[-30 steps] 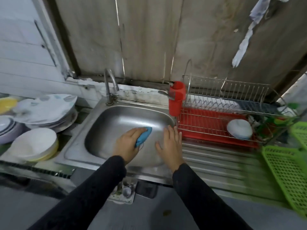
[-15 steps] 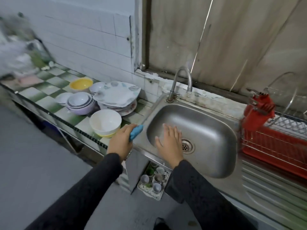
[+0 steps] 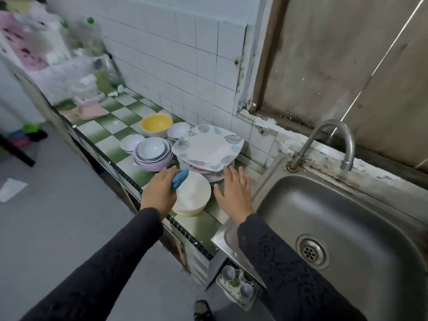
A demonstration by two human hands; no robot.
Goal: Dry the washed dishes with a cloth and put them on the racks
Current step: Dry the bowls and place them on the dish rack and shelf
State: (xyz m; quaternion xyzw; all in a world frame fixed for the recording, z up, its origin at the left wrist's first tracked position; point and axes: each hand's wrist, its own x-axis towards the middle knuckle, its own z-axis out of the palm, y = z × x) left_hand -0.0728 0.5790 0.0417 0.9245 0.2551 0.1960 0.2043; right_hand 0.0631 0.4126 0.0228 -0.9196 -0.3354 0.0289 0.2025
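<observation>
While the left hand (image 3: 159, 193) grips a blue cloth (image 3: 179, 180) bunched in its curled fingers, the right hand (image 3: 234, 193) is spread wide and flat and holds nothing. Between them, at the near edge of the green checked counter (image 3: 108, 144), sits a white bowl (image 3: 193, 195). The coming move turns on this gap. The bowl lies just right of the left hand, with the cloth already over its left rim, and just left of the right hand, so either hand could reach it. The free right hand looks the likelier one to lift it. Being round, the bowl has no long axis to line up with.

Just beyond the bowl is a stack of plates (image 3: 208, 149), its leaf-patterned top plate tilted. The right hand's fingertips are close to the stack's near edge, and it crowds the bowl's far side, so a lift straight up would be safer than a slide away from the person. A stack of lilac bowls (image 3: 151, 154) stands to the left of the plates, with a yellow bowl (image 3: 157, 125) and small white bowls (image 3: 178, 130) further back. The sink (image 3: 273, 195) and tap (image 3: 328, 144) lie to the right of the right hand. No rack is in view, so where the bowl must travel cannot be told.
</observation>
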